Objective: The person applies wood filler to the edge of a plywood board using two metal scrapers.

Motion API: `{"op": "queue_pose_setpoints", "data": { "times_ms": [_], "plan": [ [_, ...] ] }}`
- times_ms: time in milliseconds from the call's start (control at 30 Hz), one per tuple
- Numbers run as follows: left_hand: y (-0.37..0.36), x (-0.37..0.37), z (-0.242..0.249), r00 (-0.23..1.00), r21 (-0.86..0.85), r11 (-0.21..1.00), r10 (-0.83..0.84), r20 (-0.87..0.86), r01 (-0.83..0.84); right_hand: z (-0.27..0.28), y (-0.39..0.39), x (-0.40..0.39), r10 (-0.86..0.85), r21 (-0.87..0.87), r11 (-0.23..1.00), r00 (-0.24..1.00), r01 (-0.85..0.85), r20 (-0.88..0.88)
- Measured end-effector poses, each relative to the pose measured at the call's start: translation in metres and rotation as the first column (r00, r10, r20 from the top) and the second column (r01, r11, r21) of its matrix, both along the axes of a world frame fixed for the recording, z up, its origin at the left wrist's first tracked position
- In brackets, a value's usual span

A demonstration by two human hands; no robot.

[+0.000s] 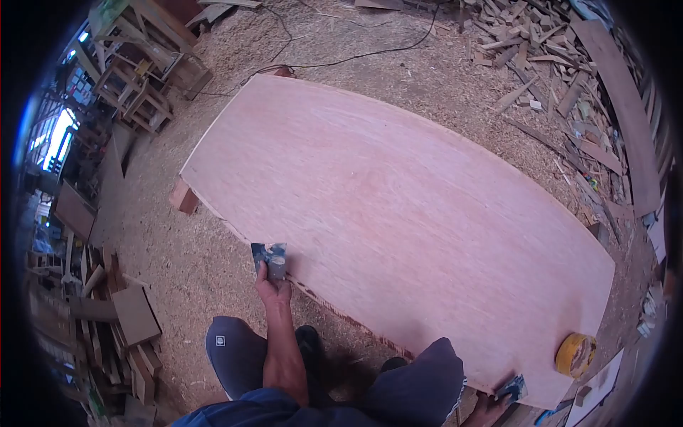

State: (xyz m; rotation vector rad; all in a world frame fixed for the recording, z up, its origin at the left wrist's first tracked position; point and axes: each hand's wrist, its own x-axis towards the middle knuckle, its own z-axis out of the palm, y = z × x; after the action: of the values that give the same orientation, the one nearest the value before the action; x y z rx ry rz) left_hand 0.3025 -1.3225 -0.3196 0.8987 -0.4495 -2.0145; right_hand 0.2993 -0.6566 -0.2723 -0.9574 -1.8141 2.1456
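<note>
A large pale pinkish plywood panel (370,206) lies flat and slantwise in front of me, raised on wooden blocks. My left hand (273,286) is closed on a flat putty scraper (270,257), dark blue-grey with pale smears, at the panel's near edge. At the lower right, my right hand (486,410) grips a second putty scraper (511,388), dark and blue, over the panel's near corner; its fingers are partly hidden. A yellow round tin (575,355) with brownish contents stands on the panel's right end, beyond my right hand.
Wood shavings (171,263) cover the floor. Scrap wood is heaped at upper right (530,43), and boards (135,317) lie at lower left. A black cable (341,62) runs behind the panel. Wooden frames (139,92) stand at upper left. My knees (238,356) are close to the panel's near edge.
</note>
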Motion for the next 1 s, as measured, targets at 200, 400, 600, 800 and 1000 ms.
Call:
{"op": "queue_pose_setpoints", "data": {
  "times_ms": [200, 400, 600, 800, 1000],
  "plan": [
    [-0.072, -0.043, -0.060, 0.985, -0.001, 0.987, -0.162, 0.053, 0.162, -0.083, 0.050, -0.007, -0.348, -0.592, 0.747, 0.937, 0.303, 0.039],
    [-0.082, -0.090, -0.036, 0.877, -0.073, 0.921, -0.337, 0.342, 0.383, -0.087, 0.037, -0.042, -0.427, -0.568, 0.748, 0.904, 0.344, -0.015],
    [-0.109, -0.100, -0.053, 0.901, -0.047, 0.934, -0.327, 0.286, 0.355, -0.075, 0.027, -0.064, -0.407, -0.563, 0.781, 0.904, 0.271, -0.129],
    [0.000, -0.157, 0.076, 0.908, 0.000, 0.940, -0.331, 0.258, 0.342, -0.071, 0.032, -0.078, -0.471, -0.637, 0.710, 0.875, 0.301, -0.111],
    [0.081, -0.211, 0.162, 0.620, -0.078, 0.632, -0.773, -0.134, 0.771, -0.017, 0.003, -0.052, -0.557, -0.476, 0.744, 0.829, 0.469, -0.053]
  ]
}}
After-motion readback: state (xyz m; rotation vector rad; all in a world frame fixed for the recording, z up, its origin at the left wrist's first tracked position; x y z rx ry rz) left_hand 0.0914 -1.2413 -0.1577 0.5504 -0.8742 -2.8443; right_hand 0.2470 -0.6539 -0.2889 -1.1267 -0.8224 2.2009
